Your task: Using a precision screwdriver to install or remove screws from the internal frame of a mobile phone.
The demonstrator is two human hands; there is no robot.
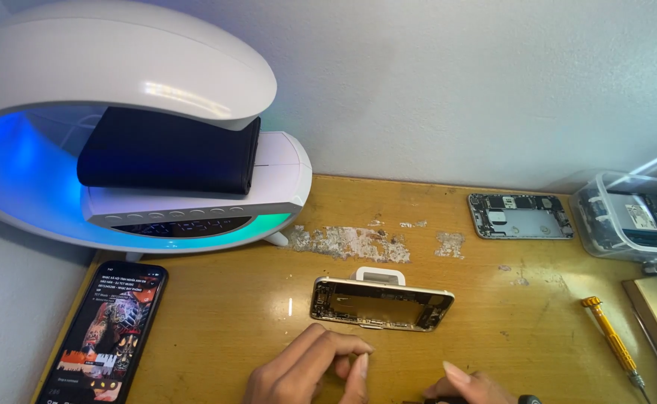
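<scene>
An opened phone housing (382,303) lies in the middle of the worn wooden table (224,314), its inner parts showing, with a small white piece (379,274) behind it. My left hand (310,366) rests on the table just in front of the housing, fingers curled and pinched together; whether it holds anything I cannot tell. My right hand (469,387) is at the bottom edge, fingers closed on a small dark object that is mostly out of view.
A white curved lamp (119,120) glowing blue holds a black pouch (170,150) at back left. A lit phone (108,333) lies at front left. A second open housing (521,216), a clear plastic box (628,217) and a yellow screwdriver (613,340) sit at right.
</scene>
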